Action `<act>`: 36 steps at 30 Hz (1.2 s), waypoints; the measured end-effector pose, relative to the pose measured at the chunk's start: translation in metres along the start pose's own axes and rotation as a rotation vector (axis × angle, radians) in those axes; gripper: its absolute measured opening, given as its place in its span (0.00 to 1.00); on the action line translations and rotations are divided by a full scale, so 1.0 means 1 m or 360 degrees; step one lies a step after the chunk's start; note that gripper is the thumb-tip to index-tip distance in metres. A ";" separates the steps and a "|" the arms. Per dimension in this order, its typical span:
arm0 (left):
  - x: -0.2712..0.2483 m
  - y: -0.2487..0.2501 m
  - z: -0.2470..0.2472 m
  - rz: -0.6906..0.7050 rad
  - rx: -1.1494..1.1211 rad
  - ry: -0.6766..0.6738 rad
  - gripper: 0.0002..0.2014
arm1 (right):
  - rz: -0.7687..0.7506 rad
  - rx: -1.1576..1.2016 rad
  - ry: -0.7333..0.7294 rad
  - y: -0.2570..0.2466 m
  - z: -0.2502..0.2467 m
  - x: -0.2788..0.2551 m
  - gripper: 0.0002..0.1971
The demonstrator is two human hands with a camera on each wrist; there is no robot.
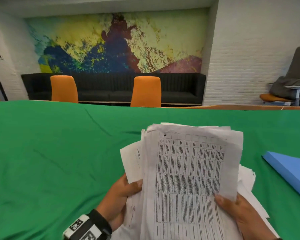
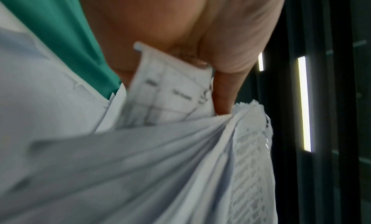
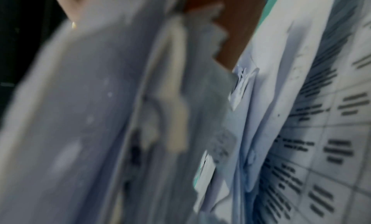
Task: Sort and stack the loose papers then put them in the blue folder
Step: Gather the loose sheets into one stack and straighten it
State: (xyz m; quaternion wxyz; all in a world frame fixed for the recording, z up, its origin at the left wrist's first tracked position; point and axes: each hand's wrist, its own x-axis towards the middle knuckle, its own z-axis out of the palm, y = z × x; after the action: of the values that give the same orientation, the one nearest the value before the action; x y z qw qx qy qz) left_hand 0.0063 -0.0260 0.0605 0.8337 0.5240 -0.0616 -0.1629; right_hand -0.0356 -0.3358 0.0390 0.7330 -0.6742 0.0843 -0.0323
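holding the papers up off the worktop, both hands clamp the bundle at its lower corners. the left hand grasps the left edge, thumb on the front and the rest behind; the left wrist view shows the sheets wedged deep in the crook of the thumb. the right hand grasps the right edge the same way, thumb pressed on the printed top sheet. the bundle stands near upright, leaning away, over the green cloth in front of the person. the folder lies flat on the worktop to the right, apart from the papers.

the stack is ragged: edges stagger at the top, a few sheets poke out to the left, and crumpled ones hang low on the right. paper like this is light but floppy, and loose sheets slide on one another, so a one-sided pinch would likely let the middle slip. holding both long edges and tapping the bottom edge on the worktop should square it. some sheets look stapled at a corner in the right wrist view, which may snag. the squaring seems unfinished, and the filing is not begun.
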 end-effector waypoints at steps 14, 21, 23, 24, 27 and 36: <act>0.016 0.003 0.008 0.0607 0.0743 0.0094 0.25 | -0.0744 -0.0269 -0.0059 -0.028 0.013 0.000 0.33; 0.004 -0.014 0.008 0.0711 0.0874 0.0060 0.19 | -0.0635 -0.0331 -0.0063 -0.016 0.001 0.007 0.18; 0.005 -0.006 0.010 0.0802 0.0957 0.0097 0.19 | -0.0819 -0.0542 -0.0072 -0.029 0.003 0.004 0.12; 0.006 -0.001 0.013 0.0903 0.1009 0.0187 0.17 | -0.0925 -0.0690 -0.0035 -0.036 0.006 -0.001 0.12; 0.012 0.005 0.028 0.1085 0.1033 0.0667 0.06 | -0.1107 -0.1106 0.0203 -0.050 0.028 -0.013 0.06; 0.004 -0.003 0.037 0.0990 0.0899 0.0489 0.41 | -0.0820 -0.0740 0.0113 -0.045 0.039 -0.021 0.25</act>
State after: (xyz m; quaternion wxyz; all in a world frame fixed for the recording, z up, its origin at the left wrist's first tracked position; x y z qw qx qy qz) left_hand -0.0009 -0.0600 0.0742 0.6668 0.7058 -0.1336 0.1985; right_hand -0.0472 -0.2983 0.0888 0.5242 -0.8207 -0.0581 -0.2196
